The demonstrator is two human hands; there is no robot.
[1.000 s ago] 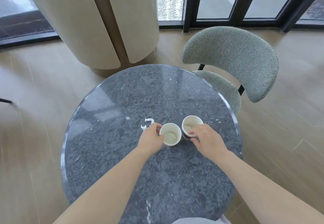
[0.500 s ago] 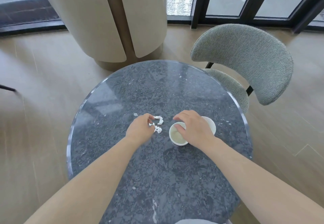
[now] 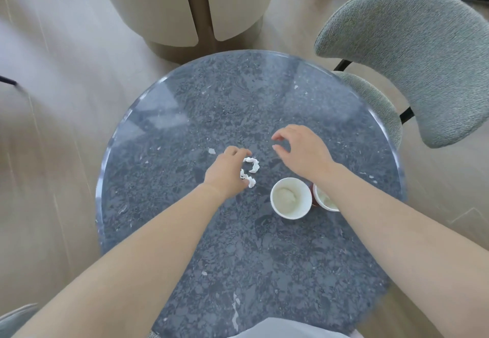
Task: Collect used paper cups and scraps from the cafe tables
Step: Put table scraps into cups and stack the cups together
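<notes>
From the head camera I see a round grey table with both my bare arms reaching over it. My left hand rests on the tabletop, its fingers curled around two white scraps that lie just to its right, touching the fingertips; I cannot tell whether it is pinching them. My right hand hovers farther out, spread and holding nothing. Two cups stand near the table's right side: a white cup and, touching its right, a red cup half hidden under my right forearm. A grey chair stands far right.
</notes>
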